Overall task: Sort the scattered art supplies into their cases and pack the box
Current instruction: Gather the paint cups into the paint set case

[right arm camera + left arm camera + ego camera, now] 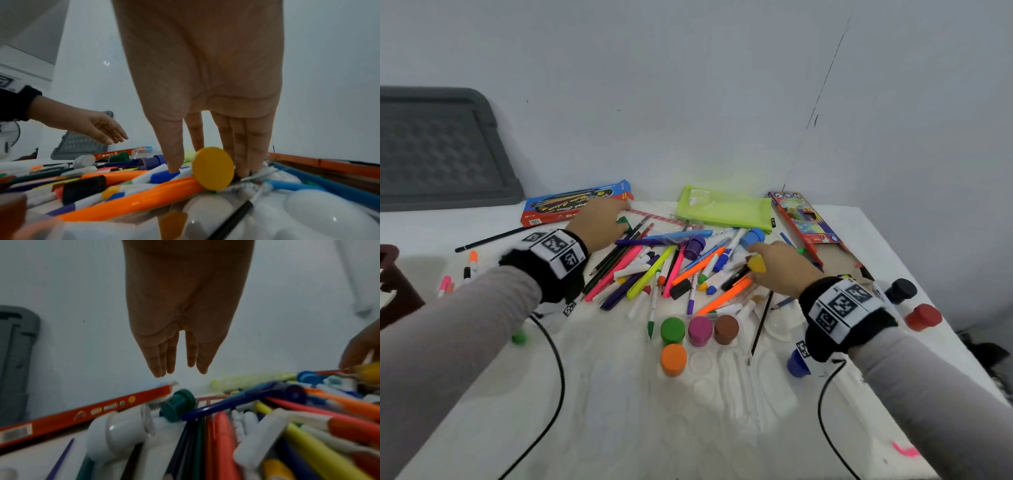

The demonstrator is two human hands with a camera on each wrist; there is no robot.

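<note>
Markers, pens and pencils lie in a heap (654,270) in the middle of the white table. My left hand (616,216) hovers over the heap's far left, fingers straight (180,369), just above a dark green paint pot (179,404) lying on its side. My right hand (763,255) reaches down onto the heap's right side. Its thumb and straight fingers (242,154) stand on either side of a yellow paint pot (212,168); a gap shows between thumb and pot. A clear palette tray (726,373) in front holds green, pink, brown and orange pots.
At the back lie a blue-and-red pencil box (575,202), a lime green pouch (722,209) and an open coloured-pencil box (804,222). Blue (798,363), red (923,317) and black (900,290) pots stand at the right. A grey crate lid (441,150) leans on the wall.
</note>
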